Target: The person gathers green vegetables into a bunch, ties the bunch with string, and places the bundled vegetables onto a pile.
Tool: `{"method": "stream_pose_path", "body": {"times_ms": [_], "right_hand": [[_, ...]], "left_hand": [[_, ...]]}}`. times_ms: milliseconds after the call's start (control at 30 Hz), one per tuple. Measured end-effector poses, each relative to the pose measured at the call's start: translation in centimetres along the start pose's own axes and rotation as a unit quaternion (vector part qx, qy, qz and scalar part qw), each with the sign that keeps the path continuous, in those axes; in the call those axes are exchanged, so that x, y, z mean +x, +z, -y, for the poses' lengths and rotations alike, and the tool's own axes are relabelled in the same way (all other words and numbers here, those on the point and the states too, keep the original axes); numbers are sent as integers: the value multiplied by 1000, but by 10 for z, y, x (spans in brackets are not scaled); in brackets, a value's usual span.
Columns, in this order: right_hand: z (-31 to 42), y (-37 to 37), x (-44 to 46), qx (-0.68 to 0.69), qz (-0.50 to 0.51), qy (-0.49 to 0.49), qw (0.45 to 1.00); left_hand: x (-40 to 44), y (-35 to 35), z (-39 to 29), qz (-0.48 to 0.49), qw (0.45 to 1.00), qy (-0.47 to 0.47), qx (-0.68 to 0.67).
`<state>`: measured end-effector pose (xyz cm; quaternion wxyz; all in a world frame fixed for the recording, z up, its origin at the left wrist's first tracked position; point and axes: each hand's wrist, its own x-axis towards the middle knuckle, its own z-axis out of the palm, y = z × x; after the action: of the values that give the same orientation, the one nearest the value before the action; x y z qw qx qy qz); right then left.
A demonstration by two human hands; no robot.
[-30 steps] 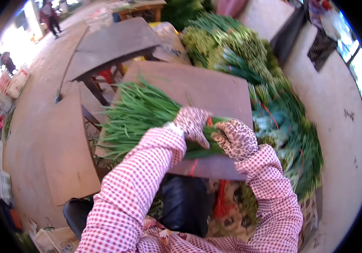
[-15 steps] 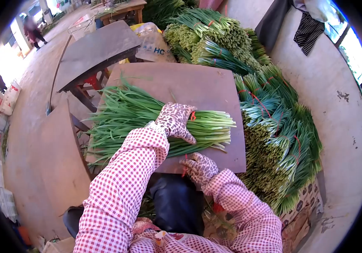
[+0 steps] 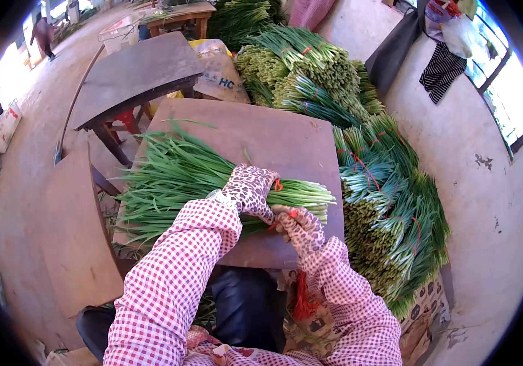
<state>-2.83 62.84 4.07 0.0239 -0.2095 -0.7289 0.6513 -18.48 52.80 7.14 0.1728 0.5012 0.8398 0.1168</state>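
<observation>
A bunch of long green chives (image 3: 179,168) lies across the brown tabletop (image 3: 273,131), its leaves fanned to the left and its pale stem ends to the right. My left hand (image 3: 250,188), in a leopard-print glove, is wrapped over the bunch near the stems and presses it down. A red tie (image 3: 278,185) shows on the bunch beside that hand. In a matching glove, my right hand (image 3: 301,229) is closed at the near side of the stems, close to my left fingertips. It pinches a red tie end, partly hidden by the fingers.
Tied chive bundles (image 3: 389,195) are heaped on the right and behind the table. Red ties (image 3: 302,299) hang below the near edge. A dark table (image 3: 133,73) and a wooden board (image 3: 81,238) stand left. A printed sack (image 3: 219,73) sits behind; a person (image 3: 43,36) is far off.
My right hand has risen from below the table's near edge to the stems beside my left hand, bringing the red tie. My left hand stays on the bunch. The view has shifted slightly.
</observation>
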Motion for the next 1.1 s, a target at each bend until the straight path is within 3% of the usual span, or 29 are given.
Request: {"method": "stream_pose_path", "body": {"times_ms": [100,167,233,267,333,433,467,533,600,700,800,867,1100], "right_hand": [[-3,-4,8,72,35,-8,997],[14,4,-9,0,13,48,999],[-14,5,-28,-167,64,-174,968],[-17,6,-37,-176,66,-174,967],[-21,10,-50,-161,81,36,983],[-24,9,-59,-74,95,126,985],[-14,7,-56,-186,82,-36,979],[26,-7,-39,-306,100,-54,945],[60,-8,-16,-401,14,-76,913],[83,-9,26,-453,23,-70,888],[96,3,49,-597,97,63,794],[98,7,59,-626,138,84,763],[101,15,82,-631,165,64,756]], "left_hand": [[0,2,1,-8,1000,3,0],[-2,-2,-1,2,1000,-7,-7],[-3,-2,3,-16,1000,10,-24],[-4,-4,2,-4,999,9,-34],[-7,-5,3,4,998,12,-54],[-10,-6,4,7,998,15,-54],[-11,-3,5,-17,998,18,-52],[-9,-1,7,-14,998,22,-58],[-7,-1,7,-2,998,19,-64],[-8,-3,8,14,999,22,-39],[-6,1,11,-1,999,25,-47],[-7,-1,11,14,998,24,-63],[-29,-10,10,-18,998,20,-59]]}}
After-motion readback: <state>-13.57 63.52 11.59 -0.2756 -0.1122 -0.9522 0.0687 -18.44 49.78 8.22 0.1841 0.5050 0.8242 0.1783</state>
